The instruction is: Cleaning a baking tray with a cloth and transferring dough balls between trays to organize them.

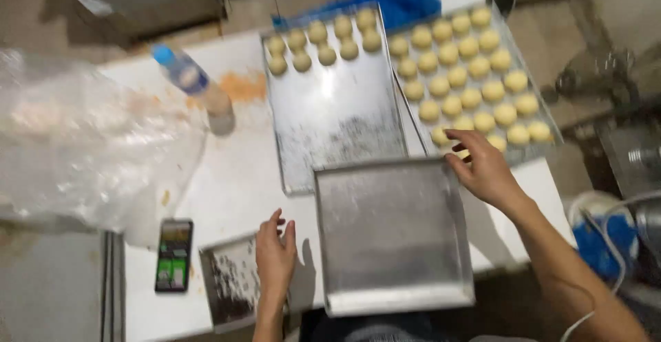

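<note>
Nearest the camera, an empty metal tray point(392, 235) lies flat on the white bench point(234, 177), its near edge overhanging the bench's front. It is roughly square, slightly longer front to back, so its long axis runs away from the person, tilted a little clockwise against the bench edge. The right hand point(485, 170) grips its far right corner, fingers point(460, 164) curled over the rim and clamped on it. The left hand point(275, 252) rests just beside the tray's left edge, fingers loosely together and holding nothing, touching a smaller tray point(231, 283) dusted with dark crumbs.

This looks like the positioning step: the empty tray being set in place. The next move would call for squaring it up and bringing its overhanging edge fully onto the bench.

Farther off lie a half-filled tray point(330, 108) and a full tray point(544, 146) of pale dough balls point(468, 73). A phone point(173, 254) and a bottle point(193, 80) lie to the left.
</note>
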